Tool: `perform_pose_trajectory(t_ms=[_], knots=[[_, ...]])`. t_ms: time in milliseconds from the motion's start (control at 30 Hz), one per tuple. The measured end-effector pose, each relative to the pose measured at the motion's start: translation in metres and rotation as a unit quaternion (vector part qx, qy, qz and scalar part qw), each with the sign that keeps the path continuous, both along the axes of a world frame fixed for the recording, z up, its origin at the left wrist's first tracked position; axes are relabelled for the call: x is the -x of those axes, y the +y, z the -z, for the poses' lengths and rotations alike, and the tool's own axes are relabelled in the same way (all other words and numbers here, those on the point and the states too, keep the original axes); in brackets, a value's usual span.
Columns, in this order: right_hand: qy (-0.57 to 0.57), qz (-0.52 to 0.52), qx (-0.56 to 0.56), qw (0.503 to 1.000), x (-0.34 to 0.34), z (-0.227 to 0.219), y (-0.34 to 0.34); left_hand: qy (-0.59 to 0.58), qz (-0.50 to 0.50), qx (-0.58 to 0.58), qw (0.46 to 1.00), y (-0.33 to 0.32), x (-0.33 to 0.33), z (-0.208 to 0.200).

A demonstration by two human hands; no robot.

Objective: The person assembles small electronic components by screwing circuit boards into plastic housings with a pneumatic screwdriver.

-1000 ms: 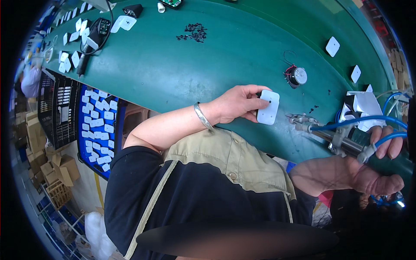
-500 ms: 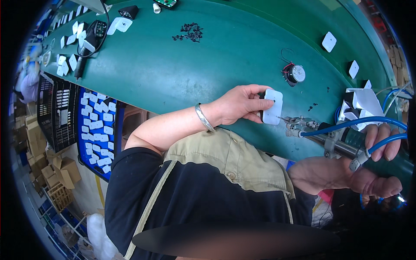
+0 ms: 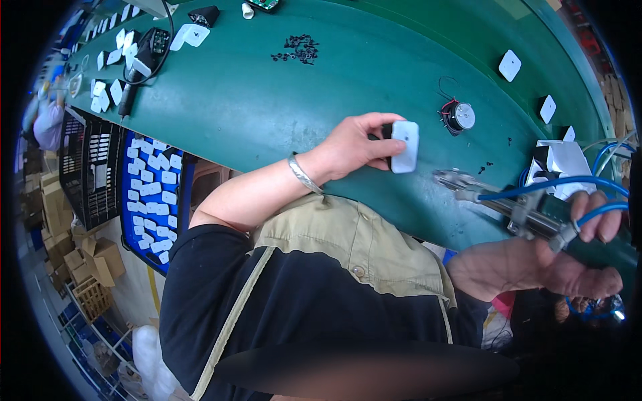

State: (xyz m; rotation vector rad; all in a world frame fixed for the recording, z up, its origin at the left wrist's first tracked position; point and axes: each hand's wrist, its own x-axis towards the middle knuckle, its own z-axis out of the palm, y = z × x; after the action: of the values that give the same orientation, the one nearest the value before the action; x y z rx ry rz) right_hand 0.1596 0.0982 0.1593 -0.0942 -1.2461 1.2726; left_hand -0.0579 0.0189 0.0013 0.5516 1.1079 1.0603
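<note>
My left hand (image 3: 358, 144) is closed on a small white rounded-rectangular casing (image 3: 407, 155) with a dark side, pinched between thumb and fingers above the green bench. A dark spot shows on the casing's white face. At the right, my right hand (image 3: 580, 281) wraps round a silver pneumatic screwdriver (image 3: 531, 217) with blue air hoses; part of the grip is hidden behind the tool. The screwdriver's tip, smeared by motion, points at the casing with a gap between them.
A pile of black screws (image 3: 301, 48) lies on the green bench (image 3: 227, 93). A round wired speaker-like part (image 3: 460, 115) sits beyond the casing. At the left, a blue tray (image 3: 167, 214) holds several white pieces beside a black crate (image 3: 87, 167). A white box (image 3: 558, 160) stands at the right.
My left hand has drawn the casing up and to the left, away from the screwdriver's tip, which was close against it. The tool has shifted slightly in my right hand.
</note>
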Motion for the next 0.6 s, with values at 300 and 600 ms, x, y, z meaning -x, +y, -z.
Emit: perform_pose_trajectory(t_ms=[300,600], knots=[[-0.036,-0.110,-0.143,0.983,0.005,-0.006,0.019,-0.070,0.041,0.007,0.997,0.002,-0.019,0.002],[0.018,-0.132,0.046,0.990,0.007,-0.006,-0.003,-0.141,0.068,0.019,0.987,0.004,-0.026,0.001]])
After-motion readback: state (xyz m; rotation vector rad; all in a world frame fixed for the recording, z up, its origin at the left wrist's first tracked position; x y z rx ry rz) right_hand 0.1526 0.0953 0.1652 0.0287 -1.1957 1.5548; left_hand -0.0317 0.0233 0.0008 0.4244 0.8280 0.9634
